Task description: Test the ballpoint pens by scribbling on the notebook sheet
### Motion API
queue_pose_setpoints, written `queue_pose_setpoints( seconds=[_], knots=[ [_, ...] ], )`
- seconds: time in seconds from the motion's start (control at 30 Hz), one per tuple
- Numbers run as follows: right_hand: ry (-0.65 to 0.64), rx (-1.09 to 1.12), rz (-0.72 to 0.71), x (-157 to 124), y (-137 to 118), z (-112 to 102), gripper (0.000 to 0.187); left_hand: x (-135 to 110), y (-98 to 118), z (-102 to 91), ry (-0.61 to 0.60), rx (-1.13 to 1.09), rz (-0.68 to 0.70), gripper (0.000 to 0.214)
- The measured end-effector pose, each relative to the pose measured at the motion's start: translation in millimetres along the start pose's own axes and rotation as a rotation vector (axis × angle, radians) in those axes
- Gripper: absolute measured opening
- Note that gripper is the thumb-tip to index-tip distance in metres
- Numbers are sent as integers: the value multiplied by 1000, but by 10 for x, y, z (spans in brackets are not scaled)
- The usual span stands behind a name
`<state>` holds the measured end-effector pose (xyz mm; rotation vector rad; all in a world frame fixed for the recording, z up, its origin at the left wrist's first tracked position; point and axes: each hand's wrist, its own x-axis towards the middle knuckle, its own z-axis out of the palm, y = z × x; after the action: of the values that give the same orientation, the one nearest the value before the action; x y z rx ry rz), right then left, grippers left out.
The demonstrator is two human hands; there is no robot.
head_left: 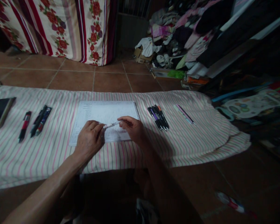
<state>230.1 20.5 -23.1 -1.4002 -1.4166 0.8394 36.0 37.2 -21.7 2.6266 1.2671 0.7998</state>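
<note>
A slim, pale pen lies level between my two hands, just above an open spiral notebook. Its left end is pinched in the closed fingers of my left hand. At its right end, the thumb and fingers of my right hand close on the tip. Printed or written lines cover the notebook page, too faint to read. Right of the notebook lies a bunch of dark pens, one with an orange end. Farther right are a few thin pastel pens or pencils.
A striped cloth covers the low table. On its left lie a red and black pen, several dark pens and a dark tablet-like object. Piled clothes and a floral curtain stand beyond; a bottle-like object lies on the floor.
</note>
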Motion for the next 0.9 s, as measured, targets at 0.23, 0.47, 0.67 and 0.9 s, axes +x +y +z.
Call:
queue_pose_setpoints(
  seconds=[0.23,0.47,0.67,0.9],
  knots=[
    [-4,0,-8,-3,8,13,19,-2,4,1,3,-8,-5,27],
    [-10,-14,-9,-6,19,22,19,-4,-2,13,7,2,6,28],
    [-15,-48,-19,-17,-22,23,20,-2,15,16,14,-5,8,27],
    [-29,-76,-43,-21,2,40,20,-13,11,26,28,-8,14,26]
  ],
)
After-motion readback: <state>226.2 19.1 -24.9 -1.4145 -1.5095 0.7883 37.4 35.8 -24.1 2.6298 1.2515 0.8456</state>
